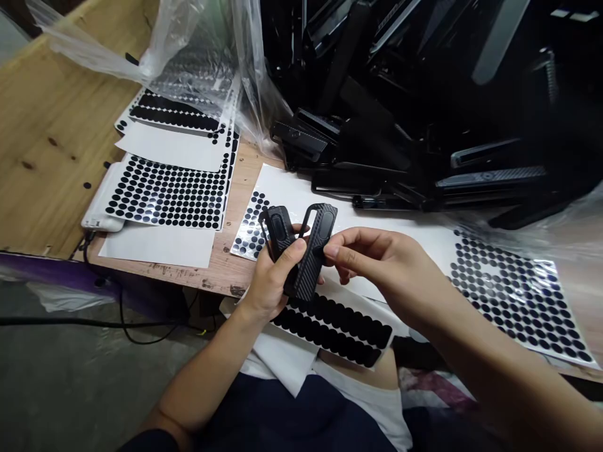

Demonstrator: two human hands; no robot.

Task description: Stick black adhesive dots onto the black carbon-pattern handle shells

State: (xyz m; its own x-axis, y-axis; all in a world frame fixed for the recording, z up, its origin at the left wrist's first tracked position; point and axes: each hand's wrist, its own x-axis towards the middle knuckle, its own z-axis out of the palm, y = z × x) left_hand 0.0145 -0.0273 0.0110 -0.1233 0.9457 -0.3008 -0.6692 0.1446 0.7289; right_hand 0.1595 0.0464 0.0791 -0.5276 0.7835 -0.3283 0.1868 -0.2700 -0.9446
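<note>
My left hand (266,285) is closed around a black plastic piece with a carbon-fibre pattern (311,270); its thumb presses on the front. Beside it in the same grip is a second black part (280,229), angled away to the left. Whether the two are joined I cannot tell. Each has a slot and an oval pad near its top. My right hand (372,254) pinches thumb and forefinger together at the right edge of the patterned piece. Whatever lies between those fingertips is too small to make out. Below the hands, a sheet of black round stickers (336,329) rests across my lap.
Black plastic parts (400,138) are heaped at the back right, in clear plastic film (257,88). More dot-sticker sheets lie left (164,194) and right (518,295). A white device (101,204) with a cable sits by the wooden board (61,119) on the left.
</note>
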